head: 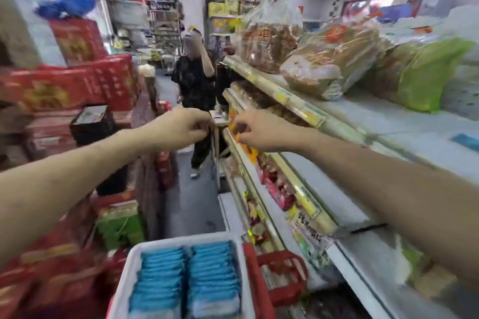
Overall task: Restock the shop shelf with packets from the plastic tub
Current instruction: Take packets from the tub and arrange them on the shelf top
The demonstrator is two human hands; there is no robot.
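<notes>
Both arms outstretched. Right hand pinches orange packet at shelf edge. Left hand curled beside it; hold unclear. Plastic tub of blue packets below. Person stands in aisle ahead.

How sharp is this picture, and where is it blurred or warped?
Head view: motion blur smears the red boxes; the right hand and orange packet are soft; blue packets in the white tub read clearest; wide lens bows the shelf edge.

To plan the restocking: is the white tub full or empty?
Full, as far as visible: two dense rows of blue packets fill the white tub.
</notes>
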